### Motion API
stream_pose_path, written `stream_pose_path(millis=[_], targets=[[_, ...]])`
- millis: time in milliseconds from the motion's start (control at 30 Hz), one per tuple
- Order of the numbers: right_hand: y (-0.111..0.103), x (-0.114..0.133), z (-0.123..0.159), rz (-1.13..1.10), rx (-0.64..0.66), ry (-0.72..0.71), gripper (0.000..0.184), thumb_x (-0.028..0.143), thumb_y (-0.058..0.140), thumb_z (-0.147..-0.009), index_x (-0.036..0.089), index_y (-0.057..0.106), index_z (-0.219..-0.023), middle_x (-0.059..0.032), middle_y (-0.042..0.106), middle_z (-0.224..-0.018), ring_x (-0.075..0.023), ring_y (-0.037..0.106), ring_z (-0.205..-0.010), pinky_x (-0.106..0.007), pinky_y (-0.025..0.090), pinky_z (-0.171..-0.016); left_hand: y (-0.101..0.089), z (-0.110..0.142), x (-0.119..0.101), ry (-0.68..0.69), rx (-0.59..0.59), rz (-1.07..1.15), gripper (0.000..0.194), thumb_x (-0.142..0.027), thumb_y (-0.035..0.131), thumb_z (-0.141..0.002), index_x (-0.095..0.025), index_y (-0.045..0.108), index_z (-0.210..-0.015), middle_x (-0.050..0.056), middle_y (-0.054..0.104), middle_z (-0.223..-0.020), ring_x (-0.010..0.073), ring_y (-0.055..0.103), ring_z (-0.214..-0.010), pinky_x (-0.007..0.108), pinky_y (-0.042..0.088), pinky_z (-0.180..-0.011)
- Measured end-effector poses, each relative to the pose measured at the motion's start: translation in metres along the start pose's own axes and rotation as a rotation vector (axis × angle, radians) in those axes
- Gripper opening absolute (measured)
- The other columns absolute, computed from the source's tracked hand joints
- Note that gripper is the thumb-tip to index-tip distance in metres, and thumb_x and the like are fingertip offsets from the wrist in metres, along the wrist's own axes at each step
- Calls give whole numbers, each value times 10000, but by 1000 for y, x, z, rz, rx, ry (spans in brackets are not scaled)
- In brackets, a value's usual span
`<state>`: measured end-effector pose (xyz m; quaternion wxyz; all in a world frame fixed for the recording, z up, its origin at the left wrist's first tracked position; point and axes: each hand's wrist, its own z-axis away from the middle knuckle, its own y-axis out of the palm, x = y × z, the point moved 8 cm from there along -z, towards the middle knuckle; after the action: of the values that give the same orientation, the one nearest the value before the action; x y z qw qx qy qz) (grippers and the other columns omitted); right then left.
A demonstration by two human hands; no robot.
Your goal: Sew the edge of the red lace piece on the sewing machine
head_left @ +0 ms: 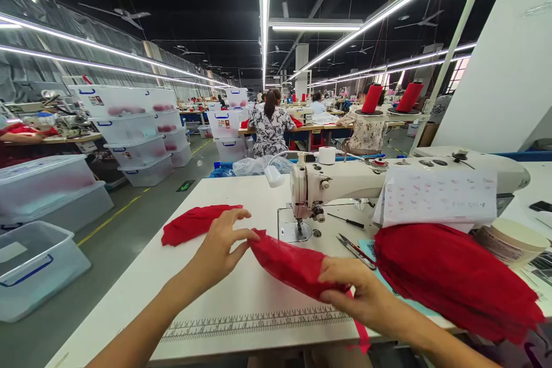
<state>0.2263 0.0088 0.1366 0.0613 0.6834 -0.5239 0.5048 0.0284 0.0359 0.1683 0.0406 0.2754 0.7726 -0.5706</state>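
White flat bench (241,293): work over its bare front half, and keep the cloth off the front edge. White industrial sewing machine (353,175) stands toward the far edge; I'd square the cloth up before taking it near the head. Big dark-red gathered cloth bundle (448,276) sits at the front right, partly over the front edge; keep the right elbow off it or it could slide. Black-marked ruler scale (259,322) runs along the front edge, handy as a straight reference. Thin bright-red layered cloth piece (284,261) is held above the bench between scale and needle area: left hand (226,238) pinching its far-left tip, right hand (360,287) grasping the near-right end between thumb and fingers. Light, even tension; thin stuff like that will likely skew if one side pulls harder. Second red cloth piece (194,224) lies by the left edge; don't drag a sleeve or wrist across it. Narrow red strip (361,333) is at the front edge under the right wrist, could snag. Steel pointed snips (356,252) right of the needle area: keep tips away from the cloth.
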Motion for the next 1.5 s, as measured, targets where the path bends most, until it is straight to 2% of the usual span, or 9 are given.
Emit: stream_pose_path(millis=[133,233,367,533,767,933,1133,1333,1500], targets=[[65,-8,18,432,52,-284,382,302,309,-925,158,560,-675,-29,543,-592,-116,458,-549,-245,335,-509,43,3,16,-26,142,-269,375,-167,301,-812,-230,665,-871,84,619,-795,199,519,-650,411,368,-712],[105,-28,28,551,29,-422,404,337,301,-926,170,528,-637,-3,502,-535,-101,444,-482,-236,298,-450,67,7,22,-73,240,-130,362,-145,262,-794,-196,620,-816,55,651,-749,172,501,-599,374,350,-724],[124,-29,28,511,12,-516,453,401,249,-950,179,561,-709,14,493,-509,-93,467,-475,-235,273,-427,72,7,32,-260,206,29,351,-312,269,-821,-198,503,-586,9,541,-573,177,476,-585,302,316,-598],[94,-6,20,388,-5,-516,439,403,221,-959,170,575,-845,-6,598,-660,-103,517,-565,-235,353,-496,78,1,40,-371,138,225,104,-224,442,-705,-187,534,-673,10,602,-705,166,495,-632,282,361,-618],[32,-59,-17,588,58,-213,250,147,354,-878,135,575,-995,-111,599,-1027,-212,539,-920,-366,455,-785,96,-20,42,-347,156,257,366,10,321,-595,-156,580,-793,40,657,-827,157,577,-719,278,447,-690],[37,-86,-37,670,193,-229,239,125,447,-818,133,571,-1023,-117,551,-1177,-244,491,-1088,-416,425,-913,97,-43,33,-281,187,142,392,23,335,-622,-149,603,-850,68,668,-916,197,597,-883,325,460,-807],[37,-107,-46,700,224,-132,224,152,426,-846,127,606,-976,-111,599,-1097,-216,548,-1015,-377,451,-900,87,-61,12,-150,108,-139,375,-3,293,-746,-113,580,-962,168,565,-1123,308,500,-1072,529,354,-928],[34,-112,-39,668,219,-139,259,153,428,-836,105,610,-1013,-129,598,-1091,-231,541,-1031,-391,444,-915,127,-54,-7,93,286,-153,232,-73,405,-783,-124,600,-900,93,627,-1009,198,565,-959,325,455,-892],[27,-91,-16,552,224,-142,266,192,427,-847,124,604,-1033,-128,599,-1073,-217,534,-1022,-351,447,-894,142,-46,8,77,308,-157,494,-297,581,-755,-69,484,-1182,161,492,-1290,298,416,-1213,479,338,-1046]])
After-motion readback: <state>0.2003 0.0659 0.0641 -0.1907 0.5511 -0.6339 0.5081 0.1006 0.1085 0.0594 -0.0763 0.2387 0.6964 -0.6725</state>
